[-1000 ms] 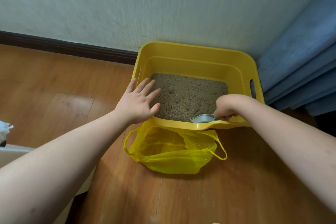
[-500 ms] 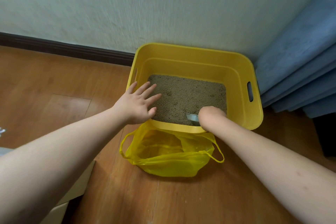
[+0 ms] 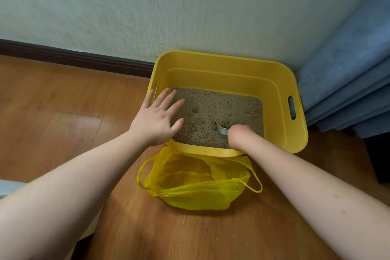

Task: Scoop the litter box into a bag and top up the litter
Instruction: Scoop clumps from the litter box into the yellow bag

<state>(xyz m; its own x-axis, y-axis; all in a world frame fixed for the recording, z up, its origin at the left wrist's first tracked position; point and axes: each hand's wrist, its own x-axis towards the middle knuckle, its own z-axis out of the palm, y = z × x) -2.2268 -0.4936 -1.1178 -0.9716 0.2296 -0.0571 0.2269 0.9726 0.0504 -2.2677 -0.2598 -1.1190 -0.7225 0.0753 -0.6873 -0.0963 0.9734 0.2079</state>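
Your left hand (image 3: 157, 119) lies over the near left corner of the yellow litter box (image 3: 295, 133), palm down, its fingers (image 3: 168, 99) straight and spread wide; they reach over the rim above the litter (image 3: 211, 112), and whether the palm touches the rim cannot be told. Your right hand (image 3: 237, 135) is inside the box at its near wall, bent downward at the wrist, its fingers curled round the handle of a pale scoop (image 3: 221, 128). Only the scoop's bowl shows, just left of the hand, its edge dug into the litter with a small mound of grains against it. The litter covers the box floor as a grey-brown granular layer, pitted with a few shallow dents. The box stands on the wooden floor (image 3: 63, 133) against the pale wall (image 3: 190, 6), its slot handles on the left and right walls. A yellow plastic bag (image 3: 196, 186) sits on the floor touching the box's near wall, mouth open upward, its loop handles falling to either side. A blue curtain (image 3: 348, 80) hangs to the right of the box; a dark skirting board (image 3: 73, 59) runs along the wall's base.
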